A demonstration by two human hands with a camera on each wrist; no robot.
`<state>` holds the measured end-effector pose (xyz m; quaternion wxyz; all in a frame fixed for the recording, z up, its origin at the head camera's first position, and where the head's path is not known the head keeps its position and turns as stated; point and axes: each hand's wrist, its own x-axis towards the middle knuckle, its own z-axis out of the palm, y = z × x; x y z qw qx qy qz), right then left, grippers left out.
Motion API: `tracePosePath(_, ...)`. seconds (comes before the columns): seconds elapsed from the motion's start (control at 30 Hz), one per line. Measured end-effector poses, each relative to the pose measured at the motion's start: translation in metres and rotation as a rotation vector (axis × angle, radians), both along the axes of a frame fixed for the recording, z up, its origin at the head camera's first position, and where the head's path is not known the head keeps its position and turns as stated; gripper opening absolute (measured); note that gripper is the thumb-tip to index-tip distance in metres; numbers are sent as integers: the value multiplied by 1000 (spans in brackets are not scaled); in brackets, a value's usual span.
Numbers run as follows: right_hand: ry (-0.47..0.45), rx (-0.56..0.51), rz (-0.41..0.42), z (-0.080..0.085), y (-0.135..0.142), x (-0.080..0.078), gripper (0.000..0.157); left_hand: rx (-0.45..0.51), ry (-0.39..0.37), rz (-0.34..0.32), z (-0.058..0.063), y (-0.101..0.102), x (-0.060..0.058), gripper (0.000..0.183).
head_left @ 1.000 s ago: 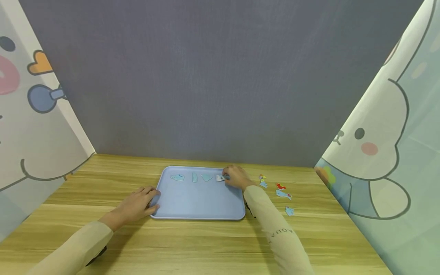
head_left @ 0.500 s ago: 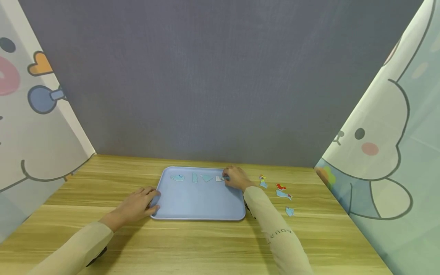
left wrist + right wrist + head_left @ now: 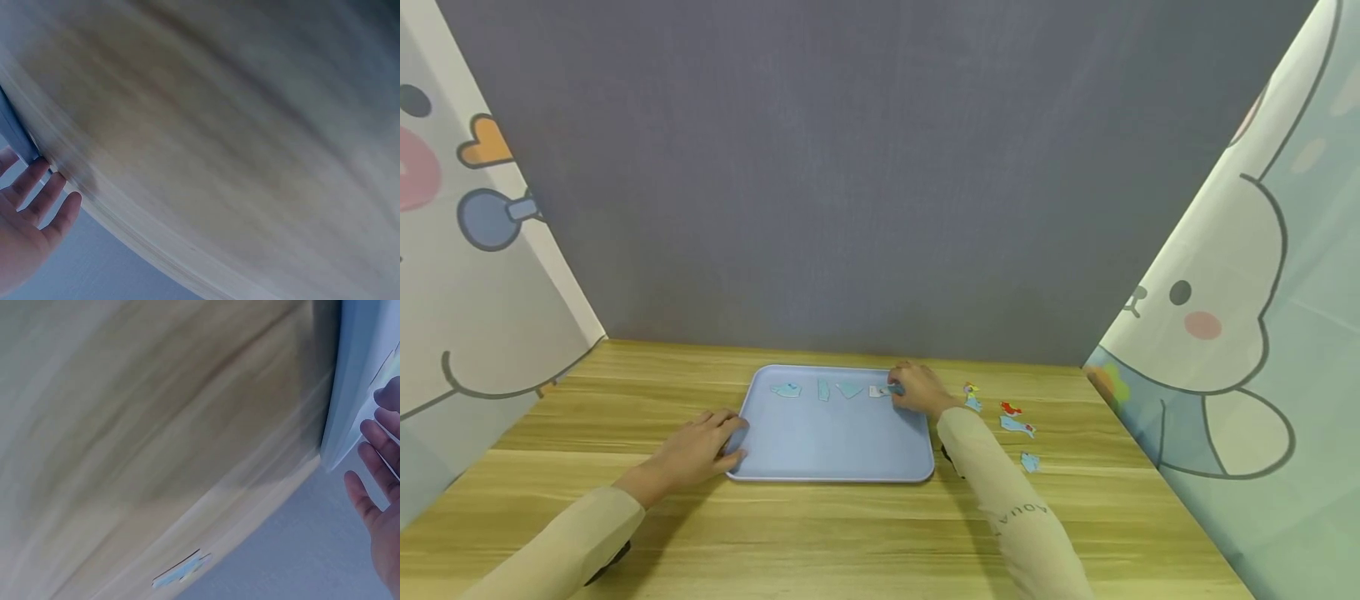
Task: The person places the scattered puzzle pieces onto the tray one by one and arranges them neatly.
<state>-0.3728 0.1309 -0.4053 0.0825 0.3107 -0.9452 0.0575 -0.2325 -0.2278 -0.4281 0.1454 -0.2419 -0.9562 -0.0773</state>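
A pale blue tray (image 3: 827, 450) lies on the wooden table. My left hand (image 3: 703, 443) rests on its left edge, fingers spread along the rim; the left wrist view shows this hand (image 3: 37, 219) with fairly straight fingers. Near the tray's far right corner, my right hand (image 3: 917, 388) pinches a small blue puzzle piece (image 3: 896, 389), partly covered by the fingertips. A white puzzle piece (image 3: 877, 391) lies just left of it. Further left in the same row are a triangular piece (image 3: 849, 389), a narrow strip (image 3: 823, 390) and a light blue piece (image 3: 787, 390).
Right of the tray, several printed pieces lie on the table: a yellow-and-red one (image 3: 972, 388), a red one (image 3: 1011, 408), a long light blue one (image 3: 1017, 425) and a blue one (image 3: 1030, 462). A grey panel (image 3: 850, 183) stands behind, with cartoon-printed side walls (image 3: 1232, 400).
The right hand stays at the tray's far right corner with only slight finger movement at the blue piece. The left hand keeps its place on the rim. The view shifts very slightly.
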Motion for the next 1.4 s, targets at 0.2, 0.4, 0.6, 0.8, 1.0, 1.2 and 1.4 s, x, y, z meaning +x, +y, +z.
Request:
tracePosePath(0.2,9,-23,16,1,10,1,23,7,17,-4,-1,-1,0,40)
tracePosePath(0.4,-4,-45,7,4,22,5,24,10,24,-1,-1,-1,0,40)
tracePosePath(0.6,37,-59,-10,5,35,7,23,3,4,-1,1,0,1,40)
tracePosePath(0.8,39,-87,-18,3,52,8,24,-10,6,-4,3,0,1,41)
tracePosePath(1.0,51,-92,-38,1,71,8,22,-11,5,-7,3,0,1,41)
tracePosePath(1.2,49,-89,-68,0,88,9,23,-3,-5,-2,3,0,1,41)
tracePosePath(1.4,24,-83,-116,1,103,12,28,1,-8,-6,3,0,1,41)
